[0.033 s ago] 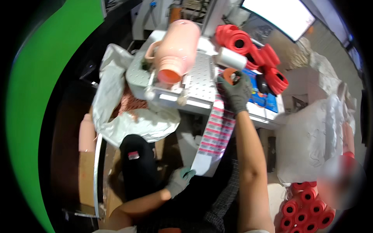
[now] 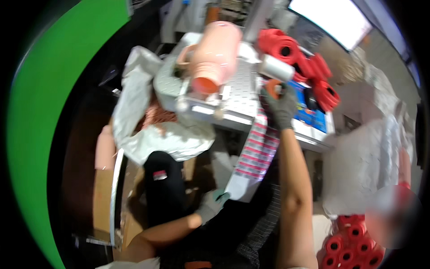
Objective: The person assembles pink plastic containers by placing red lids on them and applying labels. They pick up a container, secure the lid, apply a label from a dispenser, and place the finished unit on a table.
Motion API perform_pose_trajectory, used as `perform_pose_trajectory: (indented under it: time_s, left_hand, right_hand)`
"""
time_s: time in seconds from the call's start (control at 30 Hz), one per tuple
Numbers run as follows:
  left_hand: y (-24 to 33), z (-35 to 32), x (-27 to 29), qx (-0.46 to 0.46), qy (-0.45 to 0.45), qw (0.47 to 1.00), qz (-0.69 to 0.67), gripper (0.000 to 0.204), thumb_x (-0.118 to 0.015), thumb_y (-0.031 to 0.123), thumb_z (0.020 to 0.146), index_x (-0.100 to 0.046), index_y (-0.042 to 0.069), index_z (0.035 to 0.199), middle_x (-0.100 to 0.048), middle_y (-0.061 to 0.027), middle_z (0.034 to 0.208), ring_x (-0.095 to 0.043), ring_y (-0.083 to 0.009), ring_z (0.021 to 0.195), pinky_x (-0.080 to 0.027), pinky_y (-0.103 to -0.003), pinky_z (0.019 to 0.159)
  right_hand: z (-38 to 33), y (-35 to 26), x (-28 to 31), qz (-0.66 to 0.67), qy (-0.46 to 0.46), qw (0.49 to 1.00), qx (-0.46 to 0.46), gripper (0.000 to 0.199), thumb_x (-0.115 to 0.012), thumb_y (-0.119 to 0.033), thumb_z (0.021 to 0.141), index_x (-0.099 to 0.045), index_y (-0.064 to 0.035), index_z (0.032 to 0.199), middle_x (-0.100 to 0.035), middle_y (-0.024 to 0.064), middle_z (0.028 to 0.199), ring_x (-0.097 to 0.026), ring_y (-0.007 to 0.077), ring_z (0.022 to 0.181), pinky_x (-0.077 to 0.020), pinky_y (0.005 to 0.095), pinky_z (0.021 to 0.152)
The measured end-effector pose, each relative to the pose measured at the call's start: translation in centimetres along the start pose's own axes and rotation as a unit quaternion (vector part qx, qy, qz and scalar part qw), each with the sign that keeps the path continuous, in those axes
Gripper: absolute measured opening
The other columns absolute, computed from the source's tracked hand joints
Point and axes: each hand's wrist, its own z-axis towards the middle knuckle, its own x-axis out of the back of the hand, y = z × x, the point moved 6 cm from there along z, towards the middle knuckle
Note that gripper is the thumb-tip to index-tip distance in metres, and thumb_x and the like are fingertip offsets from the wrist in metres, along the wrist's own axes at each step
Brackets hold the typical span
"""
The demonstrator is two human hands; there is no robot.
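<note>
My left hand [image 2: 212, 206], in a grey glove with greenish fingertips, pinches the lower white end of a long sticker strip [image 2: 254, 157]. Rows of pink and white labels run up the strip to the table edge. There my right hand [image 2: 282, 107], gloved in dark grey, has its fingers curled round a small orange ring-shaped piece [image 2: 273, 88], perhaps a roll's core. Its far side is hidden by the fingers. A large pink jug [image 2: 218, 53] with a side handle lies on the perforated white tabletop [image 2: 244, 89], left of my right hand, its open mouth towards me.
A white roll [image 2: 277, 67] and several red ring-shaped parts [image 2: 280, 47] lie behind my right hand. Left of my knee stands an open white sack [image 2: 134, 89], with a pink bottle [image 2: 105, 148] farther left. More red parts [image 2: 354, 242] fill the lower right, below a clear plastic bag [image 2: 351, 170].
The whole scene has shifted slightly to the right in the picture. Both hands keep their grip, and the strip still stretches between them.
</note>
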Motion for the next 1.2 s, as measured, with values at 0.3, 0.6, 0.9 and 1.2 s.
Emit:
perform_pose_trajectory:
  time_s: [0.3,0.6,0.9,1.2]
  left_hand:
    - [12.2,-9.0,12.0,-0.327,0.196,0.912,0.151,0.081,-0.090,0.025,0.084,-0.044,0.003,0.147,-0.054,-0.0190,0.129,-0.059,-0.0343,0.114,-0.050,-0.045,0.098]
    - [-6.2,-7.8,42.1,0.056,0.562,0.815,0.129,0.045,-0.068,0.026,0.099,-0.052,-0.005,0.128,-0.059,-0.0107,0.103,-0.054,-0.0218,0.088,-0.050,-0.036,0.080]
    - [-3.7,0.0,50.1,0.005,0.382,0.860,0.339,0.012,-0.055,0.009,0.097,-0.059,-0.002,0.095,-0.065,-0.0268,0.084,-0.065,-0.0431,0.080,-0.053,-0.050,0.069]
    - [-10.2,-15.7,43.6,-0.005,0.619,0.785,0.015,0.020,-0.060,0.022,0.101,-0.069,0.003,0.100,-0.067,-0.0045,0.089,-0.066,-0.0149,0.080,-0.051,-0.030,0.069]
  right_hand:
    - [-19.7,-8.6,7.7,0.335,-0.209,0.918,-0.046,0.019,-0.069,-0.004,0.096,-0.067,0.0036,0.114,-0.068,0.0115,0.106,-0.065,0.0202,0.091,-0.0534,0.0339,0.085]
    - [-28.5,-9.6,11.6,0.324,-0.297,0.880,-0.179,0.017,-0.074,-0.008,0.095,-0.071,0.0026,0.108,-0.073,0.0160,0.102,-0.073,0.0247,0.094,-0.0557,0.0338,0.086]
    - [-33.2,-9.7,14.3,0.326,-0.287,0.863,-0.259,0.014,-0.065,-0.002,0.099,-0.070,0.0052,0.109,-0.071,0.0086,0.101,-0.065,0.0143,0.092,-0.0534,0.0275,0.086]
    - [-31.1,-16.7,12.3,0.396,-0.330,0.831,-0.208,0.017,-0.068,-0.002,0.096,-0.070,0.0052,0.111,-0.072,0.0119,0.102,-0.068,0.0190,0.092,-0.0542,0.0311,0.086]
